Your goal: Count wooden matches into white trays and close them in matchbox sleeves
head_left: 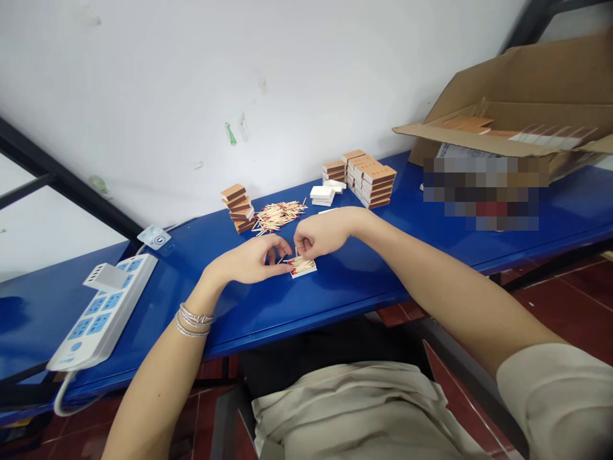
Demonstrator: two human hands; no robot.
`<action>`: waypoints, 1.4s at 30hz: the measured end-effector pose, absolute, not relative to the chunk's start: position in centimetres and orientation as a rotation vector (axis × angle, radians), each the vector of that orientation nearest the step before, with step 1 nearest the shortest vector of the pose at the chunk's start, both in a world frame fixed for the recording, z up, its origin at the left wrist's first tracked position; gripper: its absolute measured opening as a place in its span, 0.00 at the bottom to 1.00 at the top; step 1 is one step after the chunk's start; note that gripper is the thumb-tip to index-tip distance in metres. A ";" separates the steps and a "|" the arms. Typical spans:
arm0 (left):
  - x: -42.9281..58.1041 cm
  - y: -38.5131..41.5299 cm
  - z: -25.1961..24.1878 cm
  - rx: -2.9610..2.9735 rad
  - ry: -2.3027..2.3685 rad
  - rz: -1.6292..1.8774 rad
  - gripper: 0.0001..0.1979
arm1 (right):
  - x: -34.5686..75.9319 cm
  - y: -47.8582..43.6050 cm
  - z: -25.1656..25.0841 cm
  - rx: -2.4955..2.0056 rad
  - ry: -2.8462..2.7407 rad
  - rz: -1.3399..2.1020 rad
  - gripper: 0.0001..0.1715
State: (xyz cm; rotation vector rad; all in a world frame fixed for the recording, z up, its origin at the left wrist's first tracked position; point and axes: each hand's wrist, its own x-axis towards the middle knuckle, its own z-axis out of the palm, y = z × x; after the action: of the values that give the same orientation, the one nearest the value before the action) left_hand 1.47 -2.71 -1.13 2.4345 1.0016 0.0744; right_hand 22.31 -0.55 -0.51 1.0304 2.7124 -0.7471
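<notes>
A small white matchbox tray filled with red-tipped matches lies on the blue table between my two hands. My left hand curls round the left end of the tray, its thumb against the near corner and its fingers at the far side. A match sticks out beside those fingers. Over the far side of the tray, my right hand has its fingers pinched together and pointing down, with a thin matchstick at their tips. Just behind my hands is a loose pile of matches.
Stacked matchboxes stand left of the pile, with a larger matchbox stack at the back right. White trays lie beside it. An open cardboard box is at far right, a power strip at left. A wall rises behind.
</notes>
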 end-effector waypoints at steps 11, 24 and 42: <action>0.7 -1.8 -2.0 2.460 1.081 0.056 0.15 | 22.5 -0.2 -0.4 1.105 2.746 -0.785 0.17; 1.6 -1.7 -2.9 2.619 1.287 0.002 0.05 | 22.6 0.1 -0.5 1.197 2.813 -0.707 0.09; 1.6 -1.7 -2.4 2.540 1.176 0.299 0.07 | 22.7 0.2 -0.4 1.047 2.755 -0.847 0.10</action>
State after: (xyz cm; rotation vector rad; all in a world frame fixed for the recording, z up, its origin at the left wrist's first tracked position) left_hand 1.61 -1.69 -2.45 2.5400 1.1760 0.2992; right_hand 22.69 0.19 -0.44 1.0473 2.7552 -0.8469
